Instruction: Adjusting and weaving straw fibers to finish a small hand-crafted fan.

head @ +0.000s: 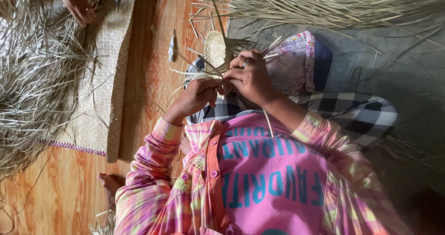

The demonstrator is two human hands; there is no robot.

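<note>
Woven piece: a small oval of pale plaited strips [214, 49], loose ends fanning from its edge, held up over the lap; every place below is told from it.
Left hand [197, 96]: just below the woven piece and a little to the left, fingers curled shut and pinching thin strips where they leave the plaiting.
Right hand [252, 79]: just below and to the right, touching the left hand; closed, with thumb and fingertips nipping a strip, and a ring on one finger.
Loose strip [268, 121]: one long end hangs from under the right hand, well below the woven piece, across the pink shirt.
Doing it well: as I judge it, the pinch belongs close to the finished edge – one hand pins the crossing while the other draws its strip snug and flat, without twisting it or tangling the spare ends.
Lap cloths: a flowered patchwork cloth [292, 63] just to the right, a black-and-white checked cloth [352, 114] further down on the right.
Floor things: a small pale tool [171, 47] near on the left, on the wooden floor [148, 77]; beyond it a flat woven mat [99, 77] – and further left a heap of dry strips [32, 77].
Bundle: more long strips [324, 5] above and to the right.
Another person's hand [76, 3]: far up on the left, at the mat's edge among the strips.
</note>
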